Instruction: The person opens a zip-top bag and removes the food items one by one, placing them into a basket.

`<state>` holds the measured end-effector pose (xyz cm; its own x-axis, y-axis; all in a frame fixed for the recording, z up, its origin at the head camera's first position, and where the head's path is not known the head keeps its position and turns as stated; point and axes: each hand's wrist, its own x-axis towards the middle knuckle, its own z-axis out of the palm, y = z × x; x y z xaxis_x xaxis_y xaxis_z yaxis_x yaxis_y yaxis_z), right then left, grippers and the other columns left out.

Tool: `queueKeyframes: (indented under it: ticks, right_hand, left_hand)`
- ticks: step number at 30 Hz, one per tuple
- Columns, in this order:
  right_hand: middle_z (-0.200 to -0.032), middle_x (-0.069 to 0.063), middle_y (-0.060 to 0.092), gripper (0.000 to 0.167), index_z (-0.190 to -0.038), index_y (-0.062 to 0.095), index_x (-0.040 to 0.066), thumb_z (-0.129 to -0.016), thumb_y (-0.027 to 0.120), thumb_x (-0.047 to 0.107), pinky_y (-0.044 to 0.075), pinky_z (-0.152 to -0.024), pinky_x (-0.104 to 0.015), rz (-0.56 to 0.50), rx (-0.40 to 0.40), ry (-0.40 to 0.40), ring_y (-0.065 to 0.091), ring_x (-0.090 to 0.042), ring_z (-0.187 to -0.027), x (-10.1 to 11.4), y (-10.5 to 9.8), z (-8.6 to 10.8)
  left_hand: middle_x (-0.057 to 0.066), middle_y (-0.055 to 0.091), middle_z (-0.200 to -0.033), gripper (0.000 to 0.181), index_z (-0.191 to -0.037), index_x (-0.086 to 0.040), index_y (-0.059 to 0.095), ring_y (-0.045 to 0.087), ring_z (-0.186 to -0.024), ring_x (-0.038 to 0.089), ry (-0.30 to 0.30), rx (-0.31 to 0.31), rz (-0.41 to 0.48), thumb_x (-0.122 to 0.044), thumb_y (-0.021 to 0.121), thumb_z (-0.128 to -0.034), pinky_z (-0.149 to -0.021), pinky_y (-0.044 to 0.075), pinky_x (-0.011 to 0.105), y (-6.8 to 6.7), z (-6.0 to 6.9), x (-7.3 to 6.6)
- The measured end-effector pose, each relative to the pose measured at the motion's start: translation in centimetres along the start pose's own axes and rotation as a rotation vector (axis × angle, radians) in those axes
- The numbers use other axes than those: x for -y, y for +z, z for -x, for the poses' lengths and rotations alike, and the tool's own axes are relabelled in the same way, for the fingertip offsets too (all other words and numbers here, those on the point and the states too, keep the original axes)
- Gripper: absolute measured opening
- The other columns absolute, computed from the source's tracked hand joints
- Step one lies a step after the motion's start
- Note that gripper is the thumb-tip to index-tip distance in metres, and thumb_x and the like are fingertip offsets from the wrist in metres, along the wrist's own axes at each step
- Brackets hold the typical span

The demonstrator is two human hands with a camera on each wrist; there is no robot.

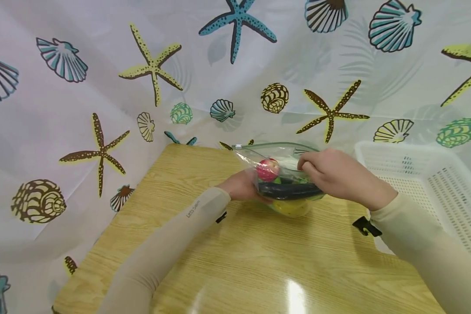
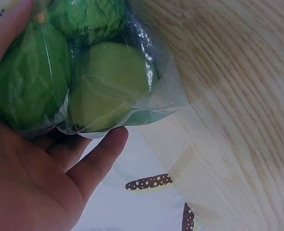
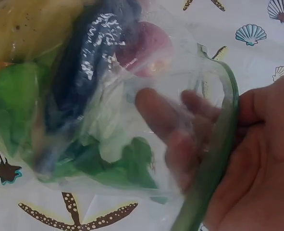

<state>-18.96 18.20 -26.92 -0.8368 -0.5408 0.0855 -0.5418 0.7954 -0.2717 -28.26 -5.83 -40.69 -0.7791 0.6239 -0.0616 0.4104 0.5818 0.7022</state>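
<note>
Bag: a clear zip bag (image 1: 245,156) is above the wood-grain table (image 1: 235,261), left of the perforated white basket (image 1: 455,183); I cannot tell whether its base touches the wood.
Left hand: the left hand (image 1: 243,186) grasps the bag's side, its thumb along the film and its fingers lower down by the bottom edge.
Right hand: the right hand (image 1: 329,170) grasps the bag at the green zip strip (image 3: 221,161); some fingers show through the film, whether inside or behind it I cannot tell.
Mouth control: the 2 edges gape apart, so a light, even pull along the strip should serve better than a tug at 1 spot.
Load support: the bulky produce probably calls for a broad hold low on the side, since pinched film alone could stretch or slip.
Eggplant: the long, dark, glossy eggplant (image 1: 290,191) lies across the bag and may push the film outward.
Apple: the red apple (image 1: 267,169) is round and shiny, near the mouth.
Yellow fruit: the yellow fruit (image 1: 292,208) is rounded and speckled, below the eggplant.
Greens: a wrinkled green vegetable (image 2: 91,19) sits beside a smooth, pale-green rounded piece (image 2: 108,86).
Film: thin, creased and glinting.
</note>
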Motion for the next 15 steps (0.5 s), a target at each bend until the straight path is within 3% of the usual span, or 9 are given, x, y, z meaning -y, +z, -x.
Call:
queueKeyframes:
  ticks: [3, 6, 10, 13, 15]
  right_hand:
    - [-0.091, -0.005, 0.073, 0.038, -0.116, 0.071, 0.001, -0.105, 0.036, 0.013, 0.055, -0.084, -0.049, -0.007, 0.067, 0.036, 0.064, -0.013, -0.074, -0.4, -0.3, -0.4]
    - [-0.072, -0.001, 0.062, 0.035, -0.097, 0.072, 0.003, -0.105, 0.040, 0.014, 0.052, -0.073, -0.043, 0.004, 0.142, 0.060, 0.053, -0.013, -0.064, -0.6, -0.3, -0.9]
    - [-0.081, -0.004, 0.068, 0.026, -0.102, 0.072, 0.004, -0.102, 0.052, 0.019, 0.051, -0.071, -0.041, 0.064, 0.153, 0.115, 0.056, -0.013, -0.066, -0.7, -0.3, -1.1]
    - [-0.116, -0.018, 0.071, 0.040, -0.129, 0.064, -0.001, -0.098, 0.061, 0.024, 0.055, -0.085, -0.052, 0.125, 0.128, 0.157, 0.070, -0.027, -0.091, -0.8, -0.5, -1.2]
    - [-0.126, -0.021, 0.067, 0.050, -0.134, 0.060, -0.001, -0.095, 0.067, 0.029, 0.054, -0.087, -0.057, 0.157, 0.124, 0.182, 0.067, -0.037, -0.104, -0.9, -0.6, -1.3]
  left_hand:
    - [-0.009, 0.057, -0.140, 0.094, -0.146, -0.029, 0.048, 0.051, -0.131, 0.011, 0.009, 0.004, -0.008, -0.042, 0.095, -0.0653, -0.115, 0.039, 0.037, 0.1, -0.1, 0.2]
    - [-0.010, 0.057, -0.140, 0.095, -0.146, -0.029, 0.049, 0.052, -0.130, 0.010, 0.007, 0.003, -0.020, -0.044, 0.095, -0.0648, -0.114, 0.040, 0.037, 0.1, -0.2, 0.4]
    - [-0.010, 0.055, -0.142, 0.100, -0.150, -0.030, 0.043, 0.051, -0.131, 0.010, 0.023, 0.004, -0.038, -0.047, 0.093, -0.0658, -0.114, 0.040, 0.038, 0.2, -0.3, 0.5]
    - [-0.010, 0.055, -0.142, 0.100, -0.151, -0.030, 0.041, 0.050, -0.131, 0.010, 0.058, 0.001, -0.039, -0.046, 0.093, -0.0672, -0.114, 0.040, 0.038, 0.4, -0.4, 0.6]
    - [-0.010, 0.056, -0.141, 0.098, -0.149, -0.030, 0.042, 0.051, -0.131, 0.009, 0.059, -0.009, -0.041, -0.044, 0.094, -0.0674, -0.113, 0.040, 0.036, 0.5, -0.4, 0.7]
